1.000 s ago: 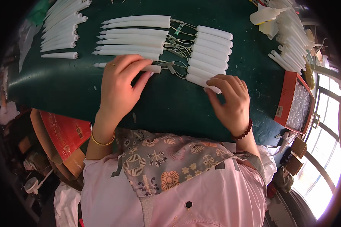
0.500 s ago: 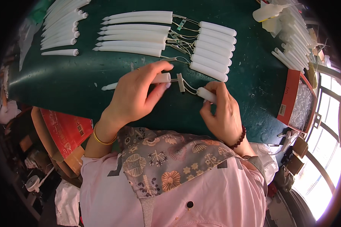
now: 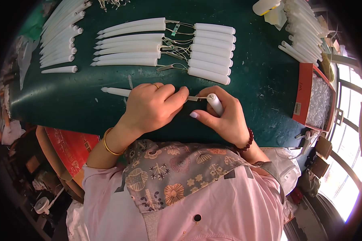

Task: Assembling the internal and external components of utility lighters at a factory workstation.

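Note:
My left hand [image 3: 155, 105] is closed around the base of a white flameless taper candle [image 3: 116, 91], whose pointed tip sticks out to the left. A small strip-shaped circuit board [image 3: 192, 98] shows at my left fingertips, with short wires running to a short white tube [image 3: 215, 105]. My right hand [image 3: 231, 116] holds that tube against the palm and fingers, its wired end tilted up and the thumb held apart. Beyond my hands lie several taper candles [image 3: 140, 37] in a row, joined by wires and little boards to short white tubes [image 3: 211, 53].
Loose white taper shells [image 3: 59, 70] lie at the far left. More white tubes [image 3: 299, 53] are piled at the right beside a white bottle [image 3: 264, 6]. A red box [image 3: 303, 94] of clear plastic pieces sits at the right edge. Thin wires [image 3: 113, 3] lie at the top.
My left fingers have closed over the candle's end, and the board now sits close to them. The tube in my right hand has turned its wired end upward. The whole view has shifted slightly.

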Demonstrator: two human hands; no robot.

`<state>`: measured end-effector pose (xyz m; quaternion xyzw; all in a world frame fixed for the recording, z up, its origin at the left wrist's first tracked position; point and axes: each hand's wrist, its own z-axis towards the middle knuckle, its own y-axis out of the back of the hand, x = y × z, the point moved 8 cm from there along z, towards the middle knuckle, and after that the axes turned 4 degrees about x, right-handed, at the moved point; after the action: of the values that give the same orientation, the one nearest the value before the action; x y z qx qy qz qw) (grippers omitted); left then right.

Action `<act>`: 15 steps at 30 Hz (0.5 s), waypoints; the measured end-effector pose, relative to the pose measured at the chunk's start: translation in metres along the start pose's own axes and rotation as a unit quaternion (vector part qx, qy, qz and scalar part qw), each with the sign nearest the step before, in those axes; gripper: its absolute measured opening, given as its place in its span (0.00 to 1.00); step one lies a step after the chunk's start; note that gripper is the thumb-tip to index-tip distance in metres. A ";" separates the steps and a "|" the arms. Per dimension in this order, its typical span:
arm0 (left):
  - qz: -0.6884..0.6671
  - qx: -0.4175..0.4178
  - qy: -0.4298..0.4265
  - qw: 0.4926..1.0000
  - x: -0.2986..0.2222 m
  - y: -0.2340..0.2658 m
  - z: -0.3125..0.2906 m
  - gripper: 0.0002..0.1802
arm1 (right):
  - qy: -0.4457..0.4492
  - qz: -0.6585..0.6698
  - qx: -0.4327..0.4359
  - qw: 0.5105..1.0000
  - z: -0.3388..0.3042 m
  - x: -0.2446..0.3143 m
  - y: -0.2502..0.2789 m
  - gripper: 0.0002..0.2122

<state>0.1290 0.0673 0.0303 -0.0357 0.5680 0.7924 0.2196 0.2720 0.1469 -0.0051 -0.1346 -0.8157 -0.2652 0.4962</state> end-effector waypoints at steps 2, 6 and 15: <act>0.022 0.016 -0.011 1.000 -0.003 -0.002 0.000 0.21 | 0.036 -0.005 -0.029 0.999 0.001 -0.006 -0.001 0.13; 0.048 0.052 -0.033 0.997 -0.009 -0.010 -0.006 0.17 | 0.006 0.025 -0.041 0.999 0.003 -0.010 -0.001 0.10; -0.177 -0.037 0.081 0.980 0.013 0.007 -0.008 0.26 | 0.005 0.101 -0.036 0.994 0.000 -0.010 0.004 0.06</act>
<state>0.1133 0.0620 0.0293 -0.2079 0.5390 0.7557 0.3084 0.2786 0.1511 -0.0123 -0.2327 -0.7854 -0.2432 0.5195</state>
